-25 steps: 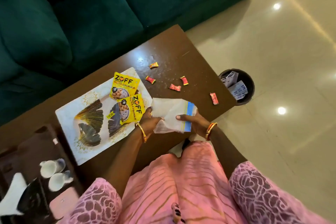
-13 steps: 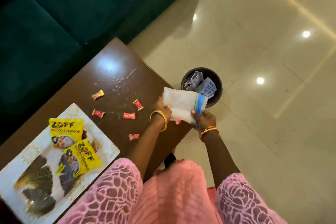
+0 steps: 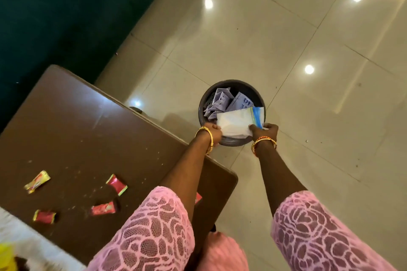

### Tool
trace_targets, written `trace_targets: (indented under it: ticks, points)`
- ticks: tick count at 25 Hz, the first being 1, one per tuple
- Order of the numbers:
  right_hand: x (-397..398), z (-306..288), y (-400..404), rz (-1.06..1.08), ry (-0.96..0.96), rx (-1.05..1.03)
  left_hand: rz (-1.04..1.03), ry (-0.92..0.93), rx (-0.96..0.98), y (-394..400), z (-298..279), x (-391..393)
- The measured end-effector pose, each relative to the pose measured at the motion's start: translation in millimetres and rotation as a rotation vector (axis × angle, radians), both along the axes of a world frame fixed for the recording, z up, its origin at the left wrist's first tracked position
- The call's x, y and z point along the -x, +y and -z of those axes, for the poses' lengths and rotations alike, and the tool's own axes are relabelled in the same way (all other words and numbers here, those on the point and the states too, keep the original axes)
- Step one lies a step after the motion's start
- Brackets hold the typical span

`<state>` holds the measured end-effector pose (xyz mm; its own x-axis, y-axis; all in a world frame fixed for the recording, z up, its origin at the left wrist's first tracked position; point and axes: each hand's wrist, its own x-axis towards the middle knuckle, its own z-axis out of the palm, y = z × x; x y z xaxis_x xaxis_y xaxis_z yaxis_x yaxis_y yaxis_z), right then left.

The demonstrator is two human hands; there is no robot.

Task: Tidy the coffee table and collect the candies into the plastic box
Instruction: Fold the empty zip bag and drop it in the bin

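Observation:
Both hands hold a clear zip bag (image 3: pixel 236 123) with a blue seal strip over the mouth of a dark round waste bin (image 3: pixel 233 86) on the floor. My left hand (image 3: pixel 213 133) grips the bag's left end, my right hand (image 3: pixel 265 132) its right end by the blue strip. Several red and yellow wrapped candies lie loose on the brown coffee table (image 3: pixel 72 121): one candy (image 3: pixel 37 181) at the left, another candy (image 3: pixel 116 184) further right, a third candy (image 3: pixel 103 208) below it. The plastic box is not in view.
Crumpled white papers (image 3: pixel 222 100) lie inside the bin. A dark green sofa (image 3: pixel 55 6) runs along the table's far side. A white patterned tray (image 3: pixel 19 240) shows at the lower left corner. Glossy beige floor tiles surround the bin.
My view and both hands have swung right, away from the tray and packets. The zip bag has travelled from above the table to over the waste bin.

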<state>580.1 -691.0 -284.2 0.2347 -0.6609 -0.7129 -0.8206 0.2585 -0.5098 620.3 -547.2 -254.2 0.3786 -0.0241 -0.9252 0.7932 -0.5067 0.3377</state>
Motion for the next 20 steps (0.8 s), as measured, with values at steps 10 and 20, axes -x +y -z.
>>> trace_targets:
  ticks: [10,20]
  points:
    - [-5,67,1,-0.228,0.091,0.009,0.481,-0.075,-0.14,-13,35,-15]
    - [19,-96,65,-0.554,-0.25,0.422,0.803,-0.677,-0.33,28,-101,30]
